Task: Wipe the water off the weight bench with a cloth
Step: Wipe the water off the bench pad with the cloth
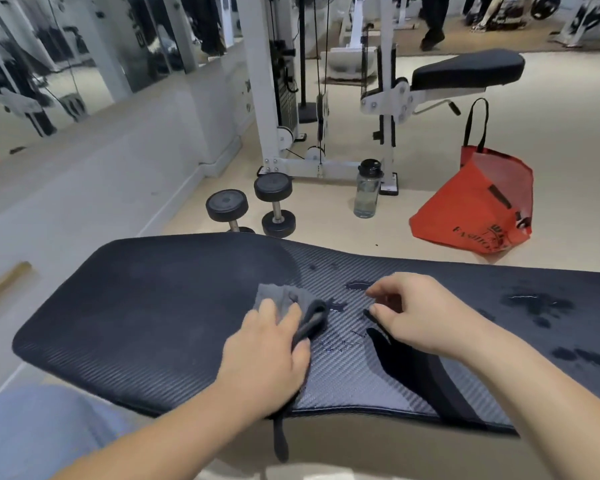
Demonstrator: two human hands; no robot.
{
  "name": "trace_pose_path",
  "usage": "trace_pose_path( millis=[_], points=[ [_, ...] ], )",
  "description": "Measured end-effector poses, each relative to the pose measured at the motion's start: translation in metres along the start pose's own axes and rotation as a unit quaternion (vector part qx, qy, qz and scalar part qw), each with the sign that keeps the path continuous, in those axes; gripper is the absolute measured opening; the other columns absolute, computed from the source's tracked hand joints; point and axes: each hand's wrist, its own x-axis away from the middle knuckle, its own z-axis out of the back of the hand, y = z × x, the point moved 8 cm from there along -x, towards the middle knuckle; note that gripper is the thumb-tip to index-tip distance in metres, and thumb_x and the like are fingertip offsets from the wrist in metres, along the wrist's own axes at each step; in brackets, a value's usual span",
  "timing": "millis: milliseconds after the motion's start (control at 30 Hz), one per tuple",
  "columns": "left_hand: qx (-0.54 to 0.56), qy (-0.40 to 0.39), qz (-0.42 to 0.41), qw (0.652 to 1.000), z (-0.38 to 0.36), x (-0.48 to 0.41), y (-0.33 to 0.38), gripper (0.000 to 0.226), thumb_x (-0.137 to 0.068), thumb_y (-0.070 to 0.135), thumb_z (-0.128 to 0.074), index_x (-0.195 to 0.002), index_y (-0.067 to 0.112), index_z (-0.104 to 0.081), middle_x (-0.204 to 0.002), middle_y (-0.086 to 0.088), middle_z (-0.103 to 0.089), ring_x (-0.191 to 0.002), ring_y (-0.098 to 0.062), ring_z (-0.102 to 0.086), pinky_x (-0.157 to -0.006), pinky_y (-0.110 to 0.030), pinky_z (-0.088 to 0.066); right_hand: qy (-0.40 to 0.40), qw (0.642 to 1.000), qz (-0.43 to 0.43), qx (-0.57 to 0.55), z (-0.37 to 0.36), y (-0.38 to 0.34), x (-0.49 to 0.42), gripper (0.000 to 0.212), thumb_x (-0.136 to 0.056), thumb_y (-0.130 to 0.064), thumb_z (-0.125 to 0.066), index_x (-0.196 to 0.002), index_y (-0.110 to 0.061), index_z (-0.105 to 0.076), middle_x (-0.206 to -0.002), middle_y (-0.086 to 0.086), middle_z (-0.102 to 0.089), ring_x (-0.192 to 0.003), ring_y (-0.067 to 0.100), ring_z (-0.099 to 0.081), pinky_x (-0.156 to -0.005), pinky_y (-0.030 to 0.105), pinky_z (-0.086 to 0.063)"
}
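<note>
left hand grips the bunched cloth, right hand loosely curled, empty; puddles further right on the worktop could get missed

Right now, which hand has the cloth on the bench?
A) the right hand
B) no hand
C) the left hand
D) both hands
C: the left hand grips the cloth on the weight bench, while the right hand is beside it, off the cloth.
</note>
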Motion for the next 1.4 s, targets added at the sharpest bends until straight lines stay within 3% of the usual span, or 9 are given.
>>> trace_pose_path(
  millis=[100,267,433,633,800,967,1167,1300,1400],
  points=[
    [0.018,-0.043,-0.108,0.993,-0.003,-0.01,-0.001,0.052,-0.094,0.058,-0.038,-0.144,0.045,-0.036,-0.118,0.003,-0.044,-0.112,-0.023,-0.052,-0.082,-0.042,-0.055,0.031,0.999,-0.008,-0.01,0.013,0.014,-0.009,0.041,-0.093,-0.037,-0.067,-0.131,-0.023,-0.067,-0.124,-0.005,-0.066,-0.111,0.015,-0.062,-0.1,0.031,-0.049],
    [-0.016,-0.012,0.115,0.993,-0.002,-0.056,-0.028,0.051,-0.1,0.053,-0.037,-0.145,0.029,-0.04,-0.126,-0.009,-0.045,-0.116,-0.033,-0.052,-0.087,-0.045,-0.052,0.012,1.0,-0.021,0.01,0.012,0.038,-0.026,0.066,-0.09,-0.054,-0.064,-0.145,-0.018,-0.056,-0.144,-0.002,-0.053,-0.136,0.022,-0.049,-0.114,0.039,-0.042],
    [0.017,-0.067,-0.146,0.987,-0.006,-0.018,0.029,0.052,-0.097,0.061,-0.031,-0.146,0.045,-0.029,-0.117,0.005,-0.04,-0.11,-0.021,-0.049,-0.081,-0.04,-0.052,-0.024,0.998,-0.049,0.018,0.002,0.045,-0.056,0.042,-0.102,-0.034,-0.045,-0.135,-0.015,-0.062,-0.138,0.007,-0.057,-0.135,0.029,-0.049,-0.114,0.041,-0.04],
    [-0.009,-0.003,0.111,0.994,-0.006,-0.087,-0.026,0.05,-0.1,0.053,-0.036,-0.145,0.032,-0.04,-0.121,-0.005,-0.044,-0.113,-0.031,-0.052,-0.083,-0.045,-0.055,-0.133,0.985,-0.071,0.081,-0.005,0.051,-0.07,0.054,-0.083,-0.022,-0.04,-0.132,-0.022,-0.063,-0.14,0.0,-0.05,-0.138,0.026,-0.041,-0.114,0.048,-0.039],
    [0.005,-0.044,-0.127,0.991,-0.008,-0.079,0.019,0.052,-0.098,0.057,-0.035,-0.149,0.043,-0.032,-0.118,0.003,-0.044,-0.111,-0.023,-0.052,-0.082,-0.044,-0.055,-0.132,0.985,-0.069,0.083,0.003,0.056,-0.078,0.076,-0.072,-0.027,-0.038,-0.147,-0.033,-0.052,-0.15,-0.014,-0.044,-0.142,0.016,-0.034,-0.116,0.044,-0.037],
    [0.008,0.013,0.117,0.993,-0.004,-0.153,-0.03,0.046,-0.1,0.05,-0.038,-0.141,0.031,-0.046,-0.123,-0.01,-0.048,-0.115,-0.036,-0.053,-0.085,-0.047,-0.051,-0.155,0.981,-0.049,0.101,-0.004,0.048,-0.077,0.063,-0.081,-0.021,-0.042,-0.141,-0.028,-0.056,-0.147,-0.01,-0.042,-0.139,0.02,-0.033,-0.115,0.045,-0.038],
    [0.032,-0.049,-0.153,0.986,-0.011,-0.137,0.035,0.05,-0.097,0.056,-0.039,-0.147,0.046,-0.039,-0.116,0.002,-0.047,-0.11,-0.023,-0.056,-0.084,-0.041,-0.053,-0.168,0.981,-0.038,0.093,-0.006,0.048,-0.075,0.06,-0.081,-0.017,-0.04,-0.137,-0.026,-0.056,-0.147,-0.013,-0.041,-0.134,0.018,-0.033,-0.113,0.043,-0.039],
    [-0.008,-0.032,0.042,0.999,-0.003,-0.202,-0.028,0.046,-0.097,0.056,-0.035,-0.134,0.037,-0.055,-0.122,-0.004,-0.047,-0.122,-0.032,-0.051,-0.094,-0.049,-0.051,-0.151,0.986,-0.027,0.067,-0.003,0.053,-0.071,0.06,-0.085,-0.015,-0.041,-0.142,-0.027,-0.054,-0.154,-0.02,-0.038,-0.136,0.015,-0.031,-0.115,0.041,-0.037],
    [-0.015,-0.044,-0.044,0.998,-0.012,-0.197,0.021,0.046,-0.099,0.054,-0.038,-0.135,0.033,-0.056,-0.113,-0.001,-0.039,-0.12,-0.03,-0.049,-0.093,-0.048,-0.052,-0.132,0.989,-0.01,0.066,-0.003,0.053,-0.072,0.065,-0.08,-0.021,-0.039,-0.142,-0.028,-0.056,-0.155,-0.021,-0.041,-0.136,0.014,-0.033,-0.115,0.039,-0.038]
  ],
)
